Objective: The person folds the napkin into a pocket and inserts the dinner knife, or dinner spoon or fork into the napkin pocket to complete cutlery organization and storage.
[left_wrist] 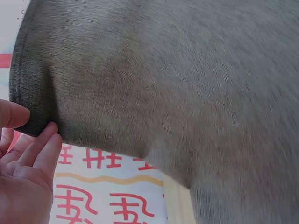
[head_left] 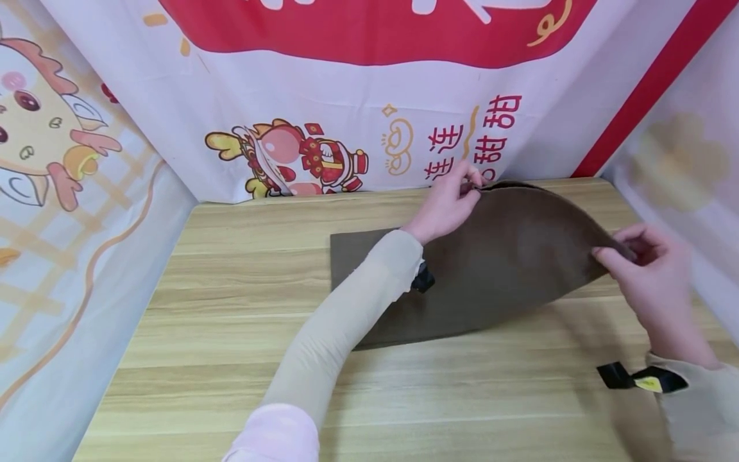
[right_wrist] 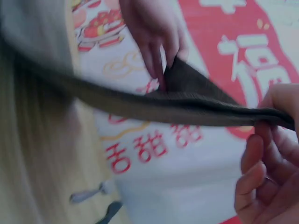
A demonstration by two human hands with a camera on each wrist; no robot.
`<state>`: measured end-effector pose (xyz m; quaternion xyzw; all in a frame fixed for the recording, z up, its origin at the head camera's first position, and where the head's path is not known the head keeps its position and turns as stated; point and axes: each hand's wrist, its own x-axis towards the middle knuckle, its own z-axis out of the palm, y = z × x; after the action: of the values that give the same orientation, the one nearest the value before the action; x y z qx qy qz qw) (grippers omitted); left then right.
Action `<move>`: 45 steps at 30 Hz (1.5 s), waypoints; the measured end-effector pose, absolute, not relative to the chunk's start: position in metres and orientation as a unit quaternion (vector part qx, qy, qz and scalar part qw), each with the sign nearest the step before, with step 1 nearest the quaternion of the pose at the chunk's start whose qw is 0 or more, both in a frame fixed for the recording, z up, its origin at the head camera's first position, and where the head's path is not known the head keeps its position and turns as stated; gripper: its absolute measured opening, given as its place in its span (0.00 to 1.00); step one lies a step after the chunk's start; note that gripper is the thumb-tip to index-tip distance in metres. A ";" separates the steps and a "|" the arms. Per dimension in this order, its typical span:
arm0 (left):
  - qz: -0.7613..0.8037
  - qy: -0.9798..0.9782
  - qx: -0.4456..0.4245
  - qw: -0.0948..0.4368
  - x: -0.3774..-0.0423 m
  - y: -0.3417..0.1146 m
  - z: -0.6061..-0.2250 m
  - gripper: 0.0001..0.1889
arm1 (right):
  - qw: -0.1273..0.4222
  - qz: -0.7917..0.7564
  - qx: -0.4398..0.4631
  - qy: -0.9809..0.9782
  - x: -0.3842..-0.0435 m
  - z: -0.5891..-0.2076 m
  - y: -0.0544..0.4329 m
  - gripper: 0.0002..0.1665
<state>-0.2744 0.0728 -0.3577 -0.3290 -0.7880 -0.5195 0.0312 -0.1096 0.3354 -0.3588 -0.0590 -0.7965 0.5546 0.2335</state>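
Note:
A dark brown cloth [head_left: 496, 256] with a short nap lies folded on the table, its left part flat and its right part lifted. My left hand [head_left: 447, 202] pinches the far corner, thumb on one side and fingers on the other; the left wrist view shows the cloth's edge between that hand's [left_wrist: 28, 163] thumb and fingertips. The right-hand corner is pinched by my right hand [head_left: 652, 276]. Seen from the right wrist, layered edges of the cloth [right_wrist: 154, 109] stretch from the right hand [right_wrist: 271, 163] towards the left hand [right_wrist: 156, 37].
The wood-grain table [head_left: 242, 308] meets a printed backdrop [head_left: 346, 83] at the back, with another printed sheet [head_left: 75, 224] along the left. A small grey long-handled thing [right_wrist: 88, 193] and a dark one [right_wrist: 111, 212] lie on the table in the right wrist view.

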 end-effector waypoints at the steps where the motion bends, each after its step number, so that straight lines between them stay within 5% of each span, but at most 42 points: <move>1: -0.525 -0.783 -0.331 0.031 -0.274 0.073 -0.357 0.06 | 0.254 0.561 -0.059 -0.786 -0.108 -0.354 0.331 0.08; 7: -0.577 -0.748 -0.324 0.048 -0.273 0.064 -0.351 0.08 | 0.266 0.580 0.038 -0.769 -0.098 -0.337 0.305 0.12; 19: -0.604 -0.744 -0.274 0.083 -0.285 0.006 -0.355 0.10 | 0.130 0.523 0.222 -0.813 -0.097 -0.346 0.236 0.18; 35: -0.559 -0.793 -0.227 0.086 -0.289 -0.078 -0.368 0.11 | 0.032 0.548 0.278 -0.788 -0.114 -0.371 0.157 0.12; 45: -0.526 -0.829 -0.190 0.029 -0.284 -0.122 -0.417 0.10 | -0.040 0.547 0.266 -0.793 -0.121 -0.408 0.120 0.10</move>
<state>-0.2835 -0.1221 -0.4171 -0.1898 -0.8288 -0.5255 0.0288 -0.1207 0.1200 -0.4081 0.2659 -0.7926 0.5473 -0.0395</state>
